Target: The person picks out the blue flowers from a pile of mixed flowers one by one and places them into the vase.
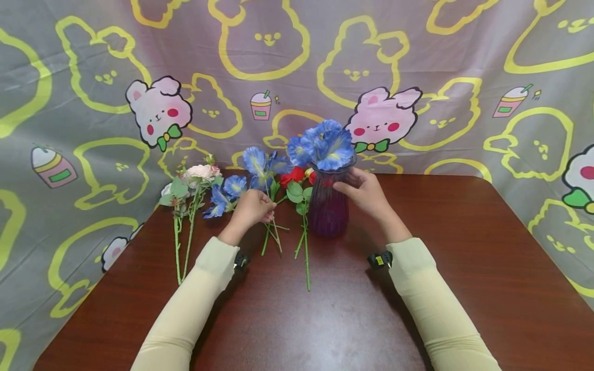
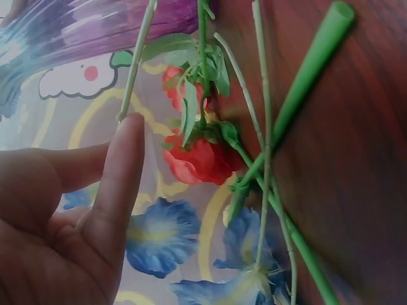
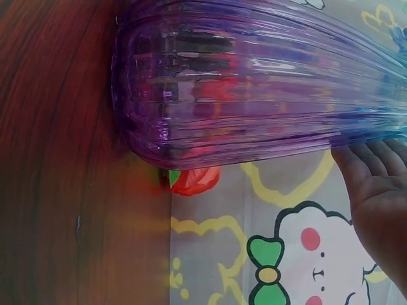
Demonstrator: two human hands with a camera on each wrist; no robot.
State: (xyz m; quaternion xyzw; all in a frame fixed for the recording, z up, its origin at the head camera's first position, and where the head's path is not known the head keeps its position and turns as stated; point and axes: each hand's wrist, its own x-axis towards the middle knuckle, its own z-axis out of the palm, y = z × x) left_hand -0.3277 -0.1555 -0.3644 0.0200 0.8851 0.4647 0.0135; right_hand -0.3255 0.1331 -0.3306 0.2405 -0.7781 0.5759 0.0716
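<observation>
The purple vase (image 1: 328,211) stands upright on the far half of the table (image 1: 325,330), right of the loose flowers. Nearest, a green stem (image 1: 307,260) lies just left of the vase, its end toward the near edge. Beyond that end, the left hand (image 1: 252,208) pinches a thin stem (image 2: 135,63) at its fingertips, the grip narrow; which bloom this stem carries cannot be told for sure. The right hand (image 1: 366,193) grips the vase by its neck. Above the rim, blue flowers (image 1: 331,147) are in place, so the arranging looks begun but well short of done: on the far left part, red roses (image 1: 291,176), other blue blooms (image 1: 234,185) and pale pink flowers (image 1: 201,174) lie outside the vase, seemingly left to add. Farthest back hangs a patterned cloth (image 1: 287,95).
</observation>
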